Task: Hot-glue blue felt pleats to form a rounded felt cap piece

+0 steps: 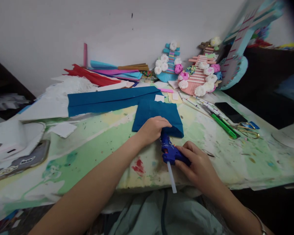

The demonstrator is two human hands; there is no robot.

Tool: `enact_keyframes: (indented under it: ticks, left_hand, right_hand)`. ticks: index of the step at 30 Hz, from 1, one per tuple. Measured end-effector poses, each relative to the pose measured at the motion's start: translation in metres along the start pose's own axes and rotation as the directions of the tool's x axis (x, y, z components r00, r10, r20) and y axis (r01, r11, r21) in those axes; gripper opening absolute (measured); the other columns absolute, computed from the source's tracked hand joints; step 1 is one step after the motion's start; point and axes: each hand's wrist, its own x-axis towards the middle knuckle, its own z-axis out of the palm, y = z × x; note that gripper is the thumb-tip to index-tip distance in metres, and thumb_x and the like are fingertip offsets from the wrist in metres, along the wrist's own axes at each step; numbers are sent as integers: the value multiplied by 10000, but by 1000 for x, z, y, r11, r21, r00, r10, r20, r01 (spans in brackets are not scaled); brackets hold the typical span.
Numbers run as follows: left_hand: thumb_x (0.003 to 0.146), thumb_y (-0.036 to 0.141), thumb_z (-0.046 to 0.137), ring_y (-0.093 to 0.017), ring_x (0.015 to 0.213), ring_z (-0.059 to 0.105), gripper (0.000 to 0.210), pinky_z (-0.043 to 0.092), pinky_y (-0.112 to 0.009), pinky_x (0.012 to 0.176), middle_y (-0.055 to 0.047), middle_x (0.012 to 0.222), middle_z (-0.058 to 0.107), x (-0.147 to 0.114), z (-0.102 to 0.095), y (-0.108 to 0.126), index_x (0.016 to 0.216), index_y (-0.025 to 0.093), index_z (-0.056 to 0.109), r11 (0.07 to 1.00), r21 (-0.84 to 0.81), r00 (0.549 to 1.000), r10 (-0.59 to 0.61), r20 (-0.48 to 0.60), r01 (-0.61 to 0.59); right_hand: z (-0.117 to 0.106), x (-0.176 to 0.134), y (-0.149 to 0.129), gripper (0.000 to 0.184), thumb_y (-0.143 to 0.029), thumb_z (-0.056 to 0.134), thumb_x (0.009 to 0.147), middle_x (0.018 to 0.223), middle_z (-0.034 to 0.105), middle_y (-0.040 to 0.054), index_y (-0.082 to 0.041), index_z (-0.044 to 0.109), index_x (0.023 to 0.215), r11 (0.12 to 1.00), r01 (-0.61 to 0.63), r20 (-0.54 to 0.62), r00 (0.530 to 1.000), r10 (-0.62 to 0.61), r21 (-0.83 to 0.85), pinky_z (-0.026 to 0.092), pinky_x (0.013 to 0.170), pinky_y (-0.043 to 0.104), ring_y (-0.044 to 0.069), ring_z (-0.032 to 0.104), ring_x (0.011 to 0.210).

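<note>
My left hand (152, 129) pinches the near edge of a dark blue crepe paper piece (155, 111) and lifts it slightly off the table. In my right hand (197, 160) is a blue hot glue gun (170, 152), gripped by its handle. The gun's front end points away from me and meets the raised paper edge; its nozzle is hidden under the paper and my left fingers. From its back end a whitish glue stick (171, 178) sticks out toward me. Just behind and left lies a long folded strip of the same blue paper (107, 100).
Toward the right lie a green utility knife (224, 125), gold-handled scissors (247, 129) and a black phone (231, 112). Flower-decorated blue (168, 70) and pink (198, 76) craft guitars stand at the back. Coloured paper rolls (120, 73) line the wall. A grey phone case (19, 163) sits left.
</note>
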Motion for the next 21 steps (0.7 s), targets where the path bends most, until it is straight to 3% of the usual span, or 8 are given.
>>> enact_keyframes:
  ticks: [4,8,21]
  left_hand:
    - [737,-69,387,-171,918,675,439,546,-319,843,-61,949,744,0,0,0,923,151,718,1000,-3,1000,-4,-5,4]
    - [728,-73,394,-172,899,678,433,549,-314,835,-68,943,745,0,1,-1,920,138,720,1000,0,1000,12,-20,-12]
    - [746,-67,397,-171,916,675,433,552,-318,832,-70,957,743,0,2,-1,934,147,723,1000,9,1000,24,-14,-24]
  right_hand:
    - [-6,-5,6,323,-274,479,917,933,524,91,-75,597,1142,1000,20,-75,997,-21,-16,445,695,329,198,551,811]
    - [-10,-6,16,327,-298,493,908,955,549,96,-84,601,1131,996,-34,-129,991,23,-86,450,696,341,211,572,818]
    - [-4,5,26,351,-344,485,893,955,581,114,-101,623,1105,962,-177,-120,981,155,-209,444,698,380,257,577,818]
